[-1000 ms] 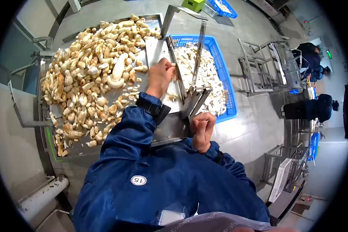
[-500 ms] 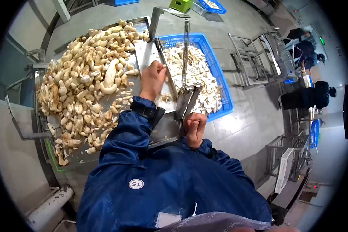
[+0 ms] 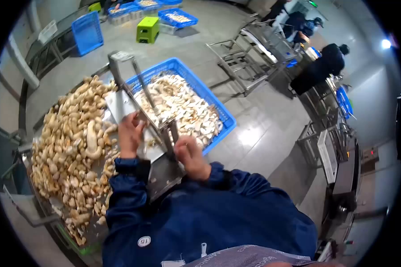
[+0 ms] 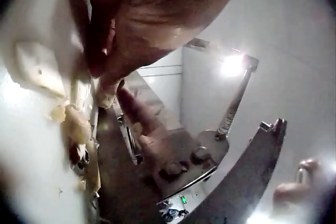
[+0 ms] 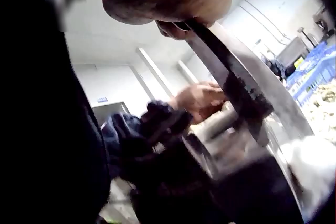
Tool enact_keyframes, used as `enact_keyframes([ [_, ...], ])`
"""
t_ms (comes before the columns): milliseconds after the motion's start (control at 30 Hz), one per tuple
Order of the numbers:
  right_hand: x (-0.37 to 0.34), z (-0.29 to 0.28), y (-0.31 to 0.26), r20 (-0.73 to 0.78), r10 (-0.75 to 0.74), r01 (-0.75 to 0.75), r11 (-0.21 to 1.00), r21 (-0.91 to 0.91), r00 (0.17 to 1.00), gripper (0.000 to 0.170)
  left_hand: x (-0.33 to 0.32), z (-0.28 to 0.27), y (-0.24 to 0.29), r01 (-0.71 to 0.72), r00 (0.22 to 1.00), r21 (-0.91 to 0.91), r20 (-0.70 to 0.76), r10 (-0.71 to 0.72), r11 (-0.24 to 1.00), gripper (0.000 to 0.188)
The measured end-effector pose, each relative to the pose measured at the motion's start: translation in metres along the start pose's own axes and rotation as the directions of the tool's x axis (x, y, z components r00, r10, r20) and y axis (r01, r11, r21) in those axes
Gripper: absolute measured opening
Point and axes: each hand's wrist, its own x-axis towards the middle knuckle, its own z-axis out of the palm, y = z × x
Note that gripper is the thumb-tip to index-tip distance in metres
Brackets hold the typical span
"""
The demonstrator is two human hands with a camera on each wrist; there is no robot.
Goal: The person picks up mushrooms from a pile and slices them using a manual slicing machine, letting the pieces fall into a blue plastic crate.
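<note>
In the head view, the left hand [image 3: 130,135] is over the white board [image 3: 120,106], beside the upright metal blade frame [image 3: 140,109]. Its fingertips pinch a small pale mushroom piece [image 4: 106,99] close to the blade, as the left wrist view shows. At the near end of the cutter, the right hand [image 3: 191,156] has its fingers curled round the end of the metal lever [image 5: 244,85]. Whole mushrooms [image 3: 71,147] are heaped left of the board. Sliced mushrooms [image 3: 182,104] fill the blue basket [image 3: 225,118] on the other side.
A coiled spring [image 4: 227,121] joins the cutter's frame. Farther off stand a green stool [image 3: 148,30], a blue crate [image 3: 87,33] and metal racks [image 3: 240,66]. Several people in dark clothes are at the upper right, one [image 3: 318,69] nearest the racks.
The head view has turned, bringing more crates and floor into sight at the top; bench and basket now appear lower and farther left. Both hands remain at the cutter.
</note>
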Motion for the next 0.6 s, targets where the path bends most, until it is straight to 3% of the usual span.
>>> enact_keyframes([
  [33, 0.009, 0.0, -0.008, 0.009, 0.072, -0.072, 0.996, 0.053, 0.997, 0.019, -0.003, 0.012, -0.029, 0.004, 1.0, -0.126, -0.018, -0.006, 0.992, 0.039],
  [67, 0.019, 0.003, -0.018, 0.001, 0.062, -0.062, 0.996, 0.069, 0.998, 0.017, -0.001, 0.0, 0.007, 0.011, 1.0, -0.003, 0.006, -0.011, 1.0, 0.038],
  [100, 0.029, 0.007, -0.028, -0.007, 0.052, -0.051, 0.995, 0.084, 0.999, 0.016, -0.004, 0.019, -0.022, -0.048, 0.996, -0.325, -0.091, 0.019, 0.944, 0.038],
  [133, 0.039, 0.011, -0.038, -0.015, 0.042, -0.041, 0.994, 0.099, 0.999, 0.015, -0.006, -0.008, 0.02, -0.029, 0.999, 0.029, -0.029, 0.03, 0.999, 0.038],
  [167, 0.038, 0.01, -0.038, 0.02, 0.096, -0.097, 0.965, 0.245, 0.995, 0.013, -0.008, -0.007, 0.029, 0.014, 0.999, -0.215, -0.046, -0.024, 0.977, 0.039],
  [200, 0.042, 0.007, -0.048, 0.028, 0.078, -0.082, 0.975, 0.207, 0.997, 0.012, -0.002, 0.027, -0.017, -0.082, 0.991, -0.459, -0.135, 0.021, 0.885, 0.037],
  [233, 0.04, 0.007, -0.043, 0.037, 0.052, -0.06, 0.963, 0.263, 0.998, 0.012, -0.003, -0.001, 0.012, -0.076, 0.996, -0.03, -0.04, 0.075, 0.997, 0.042],
  [300, 0.033, 0.008, -0.035, 0.016, 0.042, -0.045, 0.957, 0.287, 0.999, 0.012, -0.002, -0.009, 0.036, 0.084, 0.996, 0.005, 0.002, -0.084, 0.996, 0.043],
  [400, 0.014, 0.011, -0.017, -0.047, 0.019, -0.008, 0.976, 0.217, 0.999, 0.017, -0.002, -0.001, 0.011, -0.06, 0.997, 0.071, -0.034, 0.062, 0.996, 0.044],
  [500, -0.015, 0.006, 0.034, -0.06, -0.166, 0.166, 0.986, -0.001, 0.984, 0.021, 0.001, 0.004, 0.006, -0.039, 0.998, 0.077, -0.046, 0.042, 0.996, 0.047],
  [600, -0.026, 0.007, 0.062, -0.095, -0.243, 0.246, 0.969, 0.019, 0.965, 0.021, 0.002, -0.002, 0.015, 0.058, 0.998, 0.049, -0.013, -0.058, 0.997, 0.041],
])
